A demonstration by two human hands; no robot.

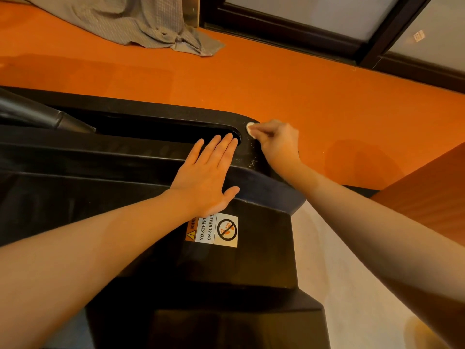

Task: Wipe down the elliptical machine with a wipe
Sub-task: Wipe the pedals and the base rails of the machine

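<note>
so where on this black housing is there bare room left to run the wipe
Bare: the black housing left of the left hand, and below the warning sticker. Crowded: the rounded corner, where the right hand presses the wipe.

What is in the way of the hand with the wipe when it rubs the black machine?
Nothing visible. The right hand pinches the small white wipe right against the rounded corner of the black elliptical machine. The left hand lies flat on the cover beside it, apart from the wipe. Only pale specks dot the surface nearby.
</note>
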